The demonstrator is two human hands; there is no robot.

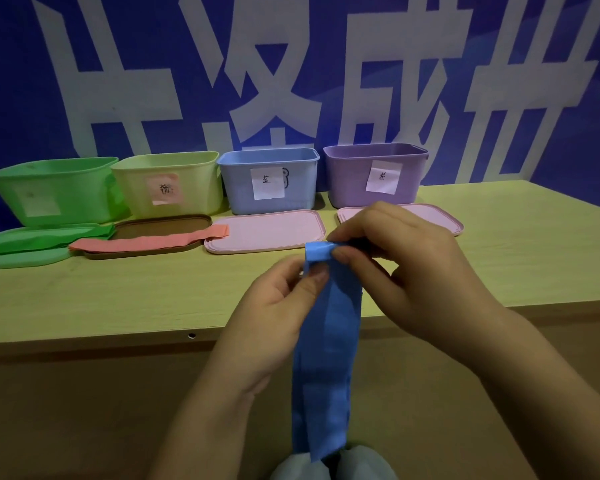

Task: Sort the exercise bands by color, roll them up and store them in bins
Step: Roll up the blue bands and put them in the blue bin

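- Head view looks down on both hands held over the near edge of a wooden table.
- Left hand has thumb and fingers curled, pinching the blue exercise band just below its top fold.
- Right hand has fingers bent around the folded top end of the same band, thumb tip pressed against the fold.
- From the hands the band hangs straight down past the table edge toward the person's lap.
- Beyond the hands stand four bins in a row: green bin far to the left, yellow bin, blue bin, and purple bin straight past the right hand.
- Left of the hands, a green band and a pink band lie across flat lids.
- Two pink lids lie just beyond the hands, the right one partly hidden by the right hand.
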